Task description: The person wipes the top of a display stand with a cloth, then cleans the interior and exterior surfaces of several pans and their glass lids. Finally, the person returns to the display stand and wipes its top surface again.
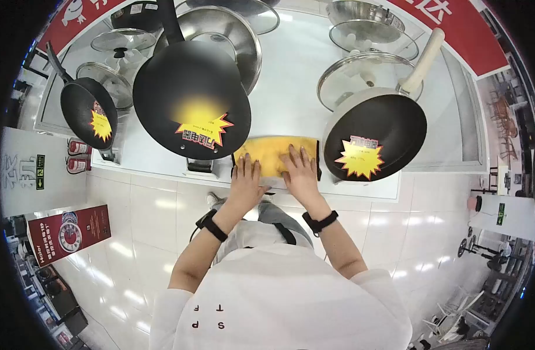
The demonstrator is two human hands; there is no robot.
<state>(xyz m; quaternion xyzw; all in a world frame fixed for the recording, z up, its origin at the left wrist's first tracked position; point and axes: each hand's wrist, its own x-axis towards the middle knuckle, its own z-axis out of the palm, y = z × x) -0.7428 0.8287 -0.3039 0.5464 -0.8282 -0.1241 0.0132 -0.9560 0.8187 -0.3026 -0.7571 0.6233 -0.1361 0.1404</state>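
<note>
A yellow cloth (273,149) with dark side edges lies at the front edge of the white display counter (288,87). My left hand (246,182) rests on its left part, fingers stretched out and pointing away from me. On the right part of the same cloth lies my right hand (300,175), its fingers spread flat. Neither hand grips anything. A large black wok (188,81) with a yellow price tag stands tilted just beyond my left hand. Right of my right hand leans a white-handled frying pan (390,125), also tagged.
A smaller black pan (86,108) leans at the counter's left end. Glass lids (361,81) stand behind the pans, and a steel pot (366,17) sits at the back right. Below left are fire extinguishers (79,157) and a red sign (69,234).
</note>
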